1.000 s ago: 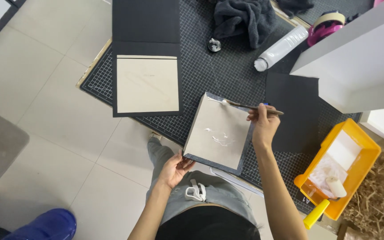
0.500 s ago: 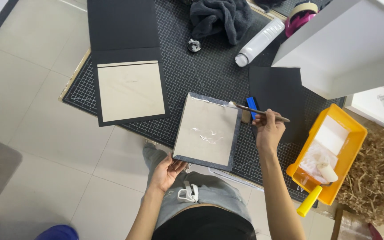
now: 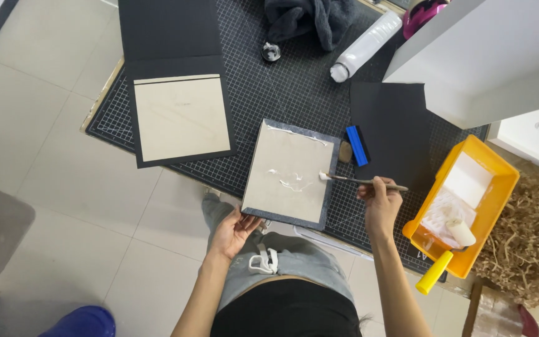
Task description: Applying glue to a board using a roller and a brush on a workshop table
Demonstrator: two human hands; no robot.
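Board: a grey board [image 3: 287,171] with a dark border is lying on the near edge of the gridded black cutting mat [image 3: 282,87], white glue streaks showing near its middle.
Brush: a thin brush [image 3: 360,181] is touching the board's right side with its white tip.
Right hand: the right hand [image 3: 380,201] is pinching the brush handle, fingers closed around it.
Left hand: the left hand [image 3: 235,229] is lying open, fingertips touching the board's near left corner.
Nearby right: a blue scraper [image 3: 357,145] is sitting just beside the board, next to a black sheet [image 3: 389,128].
Tray: a yellow tray [image 3: 497,181] is holding a yellow-handled roller [image 3: 447,253] at the right.
Far side: a white bottle [image 3: 366,47] and dark cloth [image 3: 310,19] are lying far on the mat.
Left: an open black folder [image 3: 176,81] is showing a beige panel.
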